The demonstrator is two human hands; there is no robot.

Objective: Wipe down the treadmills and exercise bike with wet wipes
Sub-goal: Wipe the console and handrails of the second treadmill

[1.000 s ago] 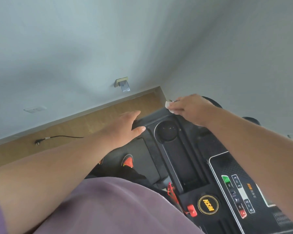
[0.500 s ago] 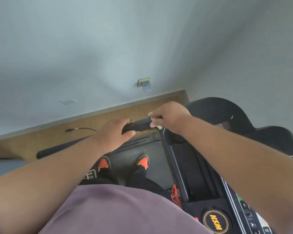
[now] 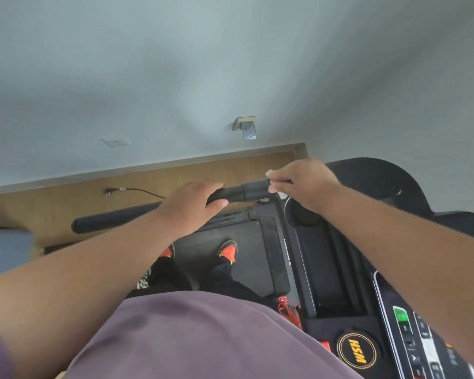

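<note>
I stand on a black treadmill [image 3: 260,253] and look down at its left handrail [image 3: 246,191], a black padded bar. My left hand [image 3: 192,206] curls over the bar's middle and grips it. My right hand [image 3: 304,184] holds a white wet wipe [image 3: 281,195] wrapped round the same bar near the console. Only small white bits of the wipe show between the fingers. The console [image 3: 340,269] with a cup holder and a yellow logo lies at the right.
A grey wall with a socket [image 3: 115,142] and a small bracket [image 3: 245,127] rises ahead. A loose cable [image 3: 134,190] lies on the wooden floor. The handrail's free end [image 3: 115,221] points left. My feet in orange shoes [image 3: 227,251] stand on the belt.
My left hand has gone from lying flat on the console's edge to gripping the handrail. My right hand with the wipe has slid along that bar. My view swung left, then back right.
</note>
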